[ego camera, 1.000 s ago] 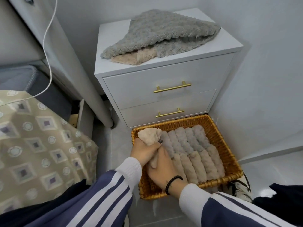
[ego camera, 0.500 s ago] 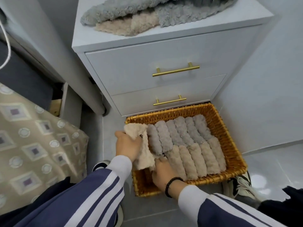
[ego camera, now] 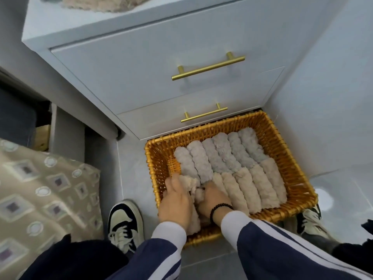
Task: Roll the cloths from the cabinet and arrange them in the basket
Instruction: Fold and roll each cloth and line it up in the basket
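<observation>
A wicker basket (ego camera: 268,128) stands on the floor in front of the white cabinet (ego camera: 141,63). Several rolled grey cloths (ego camera: 220,154) fill its far row and several rolled beige cloths (ego camera: 262,184) its near row. My left hand (ego camera: 176,203) and my right hand (ego camera: 214,199) are both down in the basket's near left corner, gripping a rolled beige cloth (ego camera: 190,184) between them. The roll lies low in the corner, partly hidden under my hands. A bit of loose beige cloth (ego camera: 109,4) shows on the cabinet top.
The cabinet has two drawers with gold handles (ego camera: 207,66), both closed. A patterned cushion (ego camera: 40,190) lies at the left. My shoes (ego camera: 125,223) stand on the tiled floor beside the basket. A wall rises at the right.
Both hands have lowered the beige roll from above the basket's left rim into the near left corner. The camera has tilted down, so the cloths on the cabinet are nearly out of view.
</observation>
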The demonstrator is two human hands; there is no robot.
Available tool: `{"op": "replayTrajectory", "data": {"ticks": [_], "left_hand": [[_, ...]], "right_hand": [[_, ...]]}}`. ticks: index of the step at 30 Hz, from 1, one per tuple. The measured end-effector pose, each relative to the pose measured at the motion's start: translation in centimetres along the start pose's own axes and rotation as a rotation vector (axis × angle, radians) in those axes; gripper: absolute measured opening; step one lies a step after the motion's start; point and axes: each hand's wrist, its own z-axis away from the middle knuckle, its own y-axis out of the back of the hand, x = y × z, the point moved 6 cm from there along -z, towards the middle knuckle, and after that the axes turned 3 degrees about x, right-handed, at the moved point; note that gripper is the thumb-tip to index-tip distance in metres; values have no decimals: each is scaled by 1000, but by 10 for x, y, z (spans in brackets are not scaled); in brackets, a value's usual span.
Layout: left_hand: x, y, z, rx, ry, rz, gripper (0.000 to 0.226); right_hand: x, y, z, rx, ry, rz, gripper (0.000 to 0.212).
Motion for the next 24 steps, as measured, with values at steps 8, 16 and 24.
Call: {"op": "replayTrajectory", "data": {"ticks": [8,16,24], "left_hand": [[0,-46,-6,-249,-50,-352,46],[-7,-58,-8,-287,10,-173,38],[-12,-60,-22,-241,204,119,56]], "right_hand": [[16,7,0,50,-25,-44,25],[18,5,0,41,9,-24,29],[0,-5,11,-142,257,299,49]]}}
